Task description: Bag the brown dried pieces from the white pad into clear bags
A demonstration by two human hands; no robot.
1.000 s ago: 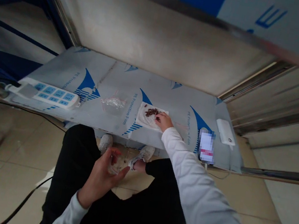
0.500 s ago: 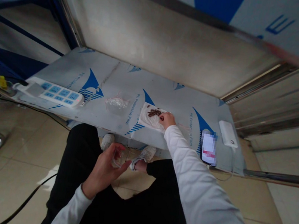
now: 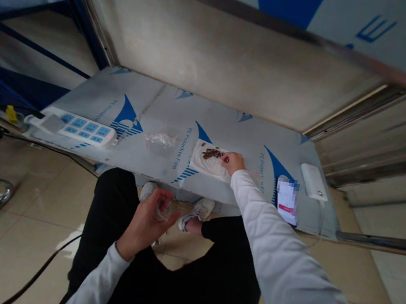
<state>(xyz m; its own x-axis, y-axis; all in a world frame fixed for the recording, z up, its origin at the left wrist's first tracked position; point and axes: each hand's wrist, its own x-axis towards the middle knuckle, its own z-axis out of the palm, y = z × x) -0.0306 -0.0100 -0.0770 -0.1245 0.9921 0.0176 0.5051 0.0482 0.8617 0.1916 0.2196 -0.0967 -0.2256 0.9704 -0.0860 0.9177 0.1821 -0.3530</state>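
Above my lap, my left hand curls around a small clear plastic cup with its mouth facing up. What the cup contains cannot be made out. On the shelf lies a white tissue with a loose pile of small dark brown pieces on it. My right hand is at the tissue's right side, fingertips pinched together next to the pile. A small dark brown bit shows at those fingertips. Left of the tissue rests a crumpled clear plastic bag.
The film-covered metal shelf carries a white power strip at left, a phone and a white power bank with a cable at right. An upper shelf edge hangs overhead. A black cable runs along the floor.
My right hand has shifted slightly right, away from the middle of the brown pile. My left hand has tilted the cup a little, and the view has shifted slightly.
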